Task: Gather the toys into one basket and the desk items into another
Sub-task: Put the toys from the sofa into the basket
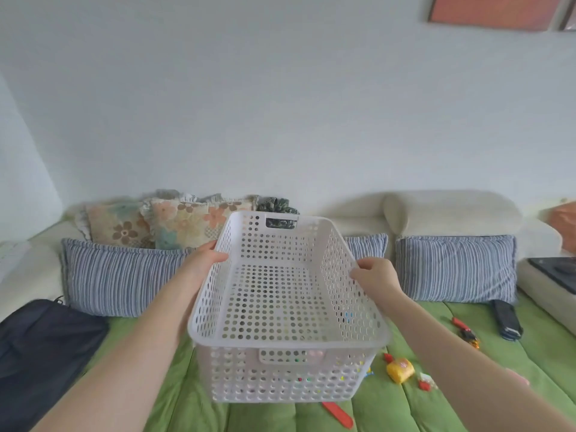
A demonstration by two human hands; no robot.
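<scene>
Shows a white basket (280, 291), empty inside, lifted over a green cover (467, 400) on a sofa. Likely trouble from here: setting it down on the small things scattered near and right, a yellow toy (400, 369), red bits (425, 383) and a red strip (338, 414) just near of its base, so crushing them or leaving it rocking. Also bumping the striped pillows (124, 275) just beyond on any push forward. Also slipping or tipping on any slackening of one side, given smooth plastic and a hold on the thin rim only. Pose: left hand (207, 257) on the left rim toward the far end, thumb over the top edge, grip clamped on the basket. Opposite it, right hand (374, 275) on the right rim, fingers curled and pinching the edge, grip likewise clamped on the basket. Both forearms stretched forward and slightly up. Further right on the cover, a red-handled tool (464, 330) and a dark case (506, 319), well apart from the basket. At near left, a dark bag (46, 347). Coloured specks visible through the lower holes, too small to name. Cannot tell whether a second basket sits nested beneath.
</scene>
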